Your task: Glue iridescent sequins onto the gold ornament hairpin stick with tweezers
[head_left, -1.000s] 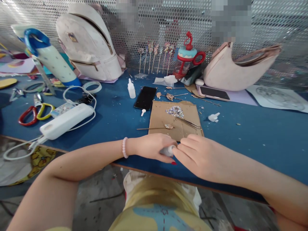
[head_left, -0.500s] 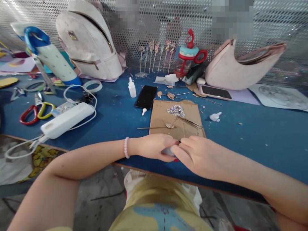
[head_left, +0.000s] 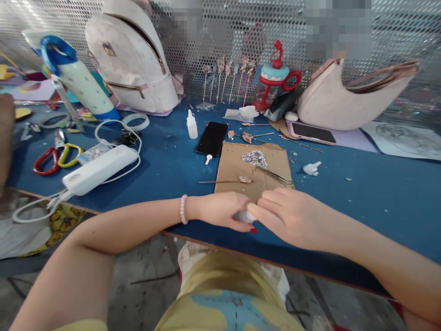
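Observation:
My left hand (head_left: pixel 227 209), with a beaded bracelet at the wrist, is wrapped round a small whitish object (head_left: pixel 245 216) at the table's front edge. My right hand (head_left: pixel 292 216) has its fingers curled against the same object from the right. Both hands cover much of it, so its shape is unclear. Just beyond them lies a cardboard piece (head_left: pixel 230 161) bearing a pile of glittery bits (head_left: pixel 255 158), metal tweezers (head_left: pixel 274 175) and a thin stick with a sparkly ornament (head_left: pixel 245 179).
Behind the cardboard are a black phone (head_left: pixel 212 138), a white dropper bottle (head_left: pixel 192 125) and more sticks. A power strip (head_left: pixel 99 170) and red-and-yellow scissors (head_left: pixel 46 161) lie left. A crumpled white piece (head_left: pixel 312 168) lies right. Bags and a red-lidded cup (head_left: pixel 274 76) stand at the back.
The view has shifted slightly. My right fingers have moved a little on the whitish object, and more of it shows. A brown shape has come in at the left edge.

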Available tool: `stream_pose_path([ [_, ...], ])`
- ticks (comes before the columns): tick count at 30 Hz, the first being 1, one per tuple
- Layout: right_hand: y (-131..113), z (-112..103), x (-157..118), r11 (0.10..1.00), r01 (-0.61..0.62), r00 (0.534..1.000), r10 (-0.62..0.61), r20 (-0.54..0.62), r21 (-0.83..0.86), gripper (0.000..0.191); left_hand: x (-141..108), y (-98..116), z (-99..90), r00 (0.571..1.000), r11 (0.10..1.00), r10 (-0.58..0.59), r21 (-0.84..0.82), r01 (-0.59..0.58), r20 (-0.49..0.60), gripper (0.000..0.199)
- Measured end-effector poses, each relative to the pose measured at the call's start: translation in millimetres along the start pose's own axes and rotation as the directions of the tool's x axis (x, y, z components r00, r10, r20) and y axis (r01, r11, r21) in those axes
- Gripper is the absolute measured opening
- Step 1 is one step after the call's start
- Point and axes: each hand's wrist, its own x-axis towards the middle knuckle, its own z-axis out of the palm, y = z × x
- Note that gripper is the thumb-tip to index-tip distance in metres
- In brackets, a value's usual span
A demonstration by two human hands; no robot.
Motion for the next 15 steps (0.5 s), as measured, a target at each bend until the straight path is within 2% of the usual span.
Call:
stream_pose_path([
  [3, 0, -1, 2, 0.998, 0.002, 1.0, -0.002, 0.004, 0.065, 0.023, -1, 2, -1.6, 1.0, 0.999, -0.023, -0.034, 0.022, -0.005, 0.028],
  [7, -1, 6, 5, 1.0, 0.011, 1.0, -0.011, -0.014, 0.009, 0.025, -2, 1, -0.5, 0.997, 0.993, -0.071, -0.092, 0.068, -0.024, 0.045],
  [10, 0, 11, 6, 1.0, 0.01, 0.997, -0.01, -0.079, -0.003, 0.028, -3, 0, -5.1, 0.998, 0.999, -0.02, -0.042, 0.018, -0.056, 0.047],
  [13, 5, 12, 5, 0.998, -0.028, 0.996, 0.032, -0.08, 0.049, 0.031, -10, 4, -24.3, 0.989, 0.99, 0.128, 0.074, -0.122, -0.073, 0.05],
  [14, 7, 11, 4, 0.996, -0.045, 0.997, 0.049, -0.066, 0.072, 0.031, -17, 7, -34.8, 0.985, 0.983, 0.148, 0.122, -0.137, -0.09, 0.046],
  [15, 9, 11, 3, 0.994, -0.059, 0.996, 0.064, -0.054, 0.093, 0.031, -28, 9, -47.5, 0.986, 0.983, 0.102, 0.163, -0.079, -0.134, 0.04],
])
